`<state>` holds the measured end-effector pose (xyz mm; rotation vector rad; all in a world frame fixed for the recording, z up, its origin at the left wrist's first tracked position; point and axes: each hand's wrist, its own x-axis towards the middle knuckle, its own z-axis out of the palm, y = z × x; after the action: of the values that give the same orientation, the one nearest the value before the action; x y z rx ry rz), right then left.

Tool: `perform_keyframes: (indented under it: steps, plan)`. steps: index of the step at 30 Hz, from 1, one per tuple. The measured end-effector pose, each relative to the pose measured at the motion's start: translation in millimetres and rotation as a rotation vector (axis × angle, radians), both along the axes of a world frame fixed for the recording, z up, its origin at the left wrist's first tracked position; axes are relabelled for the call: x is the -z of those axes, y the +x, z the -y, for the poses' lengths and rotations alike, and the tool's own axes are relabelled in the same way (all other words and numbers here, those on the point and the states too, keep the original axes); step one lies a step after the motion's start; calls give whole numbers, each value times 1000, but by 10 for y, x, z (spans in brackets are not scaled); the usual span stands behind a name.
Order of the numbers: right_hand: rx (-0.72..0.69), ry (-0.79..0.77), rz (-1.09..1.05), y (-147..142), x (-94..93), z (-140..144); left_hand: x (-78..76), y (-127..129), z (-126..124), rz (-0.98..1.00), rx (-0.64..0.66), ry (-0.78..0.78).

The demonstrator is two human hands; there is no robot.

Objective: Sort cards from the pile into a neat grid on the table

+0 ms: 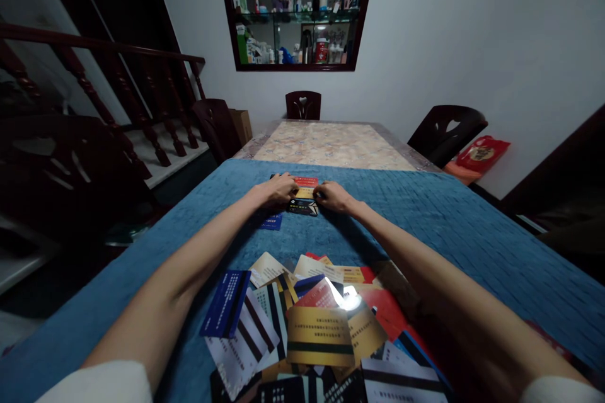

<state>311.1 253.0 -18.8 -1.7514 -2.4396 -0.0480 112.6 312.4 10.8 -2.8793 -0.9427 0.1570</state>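
At the middle of the blue cloth, my left hand [283, 187] and my right hand [333, 196] face each other across a few overlapping plastic cards. Between them a gold card [307, 192] lies crosswise, and the closed fingers of each hand are at one of its short ends. Beyond it shows a red card [306, 182]; nearer to me is a black card [303, 207] with light print. A blue card [271, 222] sticks out below my left hand. My left hand hides other cards beneath it.
Close to me a loose heap of cards spreads between my forearms, among them a gold striped card [320, 335] and a dark blue card [225, 303]. The blue cloth [454, 233] covers the near part of the table. Dark wooden chairs [447, 132] stand around it.
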Motion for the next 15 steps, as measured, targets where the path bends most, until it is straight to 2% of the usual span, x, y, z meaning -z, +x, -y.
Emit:
perform_keyframes:
  steps: [15]
  plan:
    - [107, 12, -50, -55, 30, 58, 26, 83, 33, 22, -59, 29]
